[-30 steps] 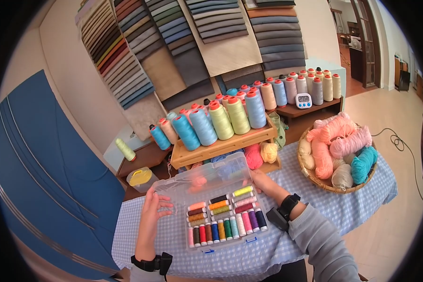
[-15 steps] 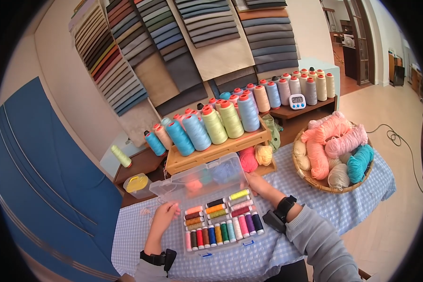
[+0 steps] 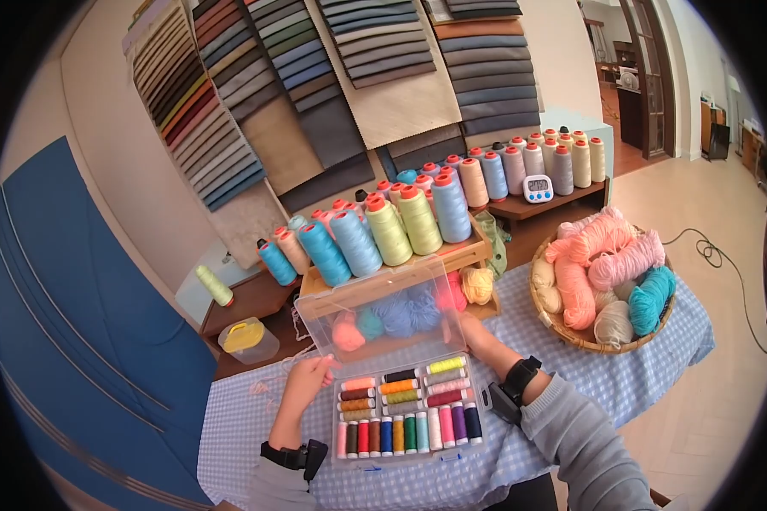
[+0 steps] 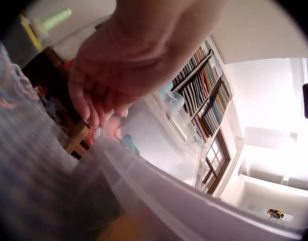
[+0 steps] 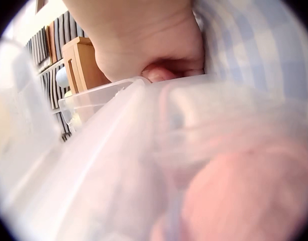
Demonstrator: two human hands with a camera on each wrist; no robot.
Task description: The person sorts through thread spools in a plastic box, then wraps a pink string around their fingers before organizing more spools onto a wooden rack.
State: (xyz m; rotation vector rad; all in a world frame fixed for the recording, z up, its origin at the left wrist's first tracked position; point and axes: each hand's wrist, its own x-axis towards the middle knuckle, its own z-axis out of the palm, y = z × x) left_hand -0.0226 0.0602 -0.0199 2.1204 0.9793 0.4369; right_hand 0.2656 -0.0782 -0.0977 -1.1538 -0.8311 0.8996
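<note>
A clear plastic box (image 3: 336, 439) of small thread spools (image 3: 407, 433) lies open on the tablecloth, its clear lid (image 3: 400, 328) tilted up at the back. Several spools in many colours lie in rows inside; two blue latches show on the front edge. My left hand (image 3: 308, 383), fingers curled, pinches the lid's lower left edge near the hinge. Its fingertips (image 4: 93, 118) overlap the lid in the left wrist view. My right hand (image 3: 477, 339) grips the box's back right corner, its fingers partly hidden behind the lid. In the right wrist view, a fingertip (image 5: 161, 74) curls at the plastic edge.
Behind the box stands a wooden rack (image 3: 477, 253) with large thread cones (image 3: 389, 234) on top and yarn balls below. A wicker basket (image 3: 601, 342) of yarn is at right. A yellow-lidded container (image 3: 247, 341) sits back left; a timer (image 3: 538, 188) stands among far cones.
The lid leaned back lower half a second ago and now stands more upright. My left hand has gone from open beside the lid to its lower left edge. The right hand stays at the back corner.
</note>
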